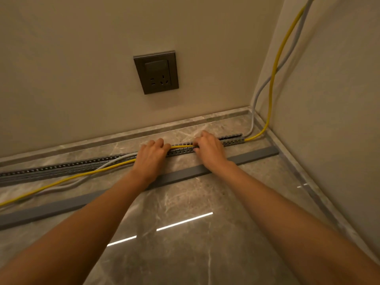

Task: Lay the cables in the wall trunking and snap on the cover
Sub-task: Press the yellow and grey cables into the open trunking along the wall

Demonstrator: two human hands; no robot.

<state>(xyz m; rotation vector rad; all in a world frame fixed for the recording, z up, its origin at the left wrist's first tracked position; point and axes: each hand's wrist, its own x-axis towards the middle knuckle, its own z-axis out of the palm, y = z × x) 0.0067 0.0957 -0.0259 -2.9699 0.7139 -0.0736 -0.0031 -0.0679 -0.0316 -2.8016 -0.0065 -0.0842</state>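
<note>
Forearms [86, 227] nearest, left hand [151, 156] and right hand [209, 150] curled, apparently pinching yellow cable [182, 146] over trunking [232, 141]

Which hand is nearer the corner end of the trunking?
Right. The right hand is on the trunking just short of that end; the left hand lies farther along.

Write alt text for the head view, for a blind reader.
The left hand and right hand grip a yellow cable over slotted trunking on a marble floor beside the wall. The grey cover strip lies loose nearer the camera.
</note>
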